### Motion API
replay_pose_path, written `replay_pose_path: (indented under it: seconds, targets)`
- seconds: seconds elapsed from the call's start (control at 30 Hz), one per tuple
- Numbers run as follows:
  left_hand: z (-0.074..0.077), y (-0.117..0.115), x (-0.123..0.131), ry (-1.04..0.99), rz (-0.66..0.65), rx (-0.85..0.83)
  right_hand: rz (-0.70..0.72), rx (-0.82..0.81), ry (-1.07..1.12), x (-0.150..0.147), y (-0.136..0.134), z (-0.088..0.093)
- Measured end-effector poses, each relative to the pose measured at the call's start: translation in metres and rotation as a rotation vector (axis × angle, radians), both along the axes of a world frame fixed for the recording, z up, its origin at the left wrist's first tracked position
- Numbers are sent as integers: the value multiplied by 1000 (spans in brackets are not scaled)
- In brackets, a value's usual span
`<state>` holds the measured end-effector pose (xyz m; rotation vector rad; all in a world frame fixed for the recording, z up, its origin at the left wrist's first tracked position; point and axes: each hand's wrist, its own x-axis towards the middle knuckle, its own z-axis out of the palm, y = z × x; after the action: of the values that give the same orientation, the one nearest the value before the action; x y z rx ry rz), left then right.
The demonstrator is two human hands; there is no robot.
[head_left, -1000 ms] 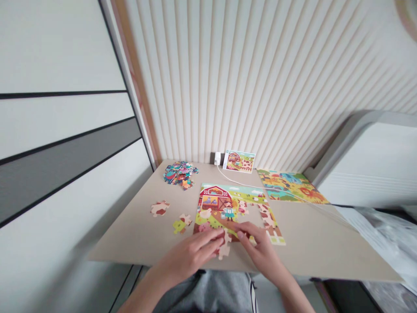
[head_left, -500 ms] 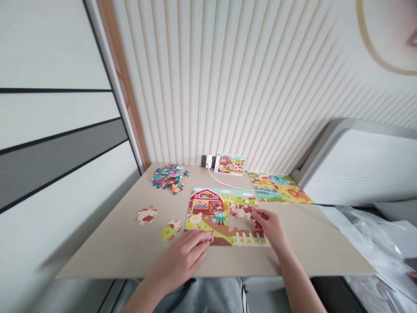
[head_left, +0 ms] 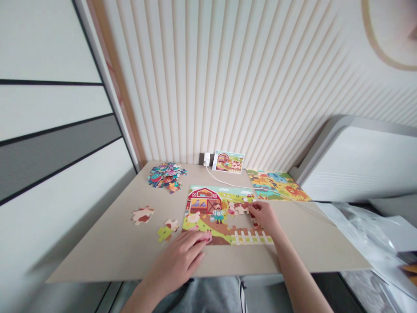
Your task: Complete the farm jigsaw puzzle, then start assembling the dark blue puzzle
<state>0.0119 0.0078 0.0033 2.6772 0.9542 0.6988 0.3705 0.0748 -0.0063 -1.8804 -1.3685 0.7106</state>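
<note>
- I'm watching the left hand (head_left: pixel 177 256) lying flat with its fingers loosely spread, the fingertips resting on the lower edge of the farm jigsaw puzzle (head_left: pixel 203 202), pinching nothing that I can see.
- I'm seeing the right hand (head_left: pixel 264 216) curling over the puzzle's upper right, its fingers (head_left: pixel 256 208) touching a brown-and-white piece (head_left: pixel 243 209); I can't tell whether they're pinching it.
- The puzzle is lying on a beige tabletop (head_left: pixel 97 256), with a gap (head_left: pixel 241 221) showing beside the right hand.
- Loose pieces (head_left: pixel 142 214) are lying to its left, below a heap of pieces (head_left: pixel 167 177).
- A picture card (head_left: pixel 228 161) is sitting at the back, beside a white charger (head_left: pixel 206 159).
- Another puzzle (head_left: pixel 276 184) is lying at the back right.
</note>
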Motion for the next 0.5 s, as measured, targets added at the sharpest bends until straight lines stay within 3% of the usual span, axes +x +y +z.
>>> replay_pose_path:
  seconds: [0.5]
  targets:
    - [-5, 1, 0, -25, 4, 30, -30, 69, -603, -21, -13, 6]
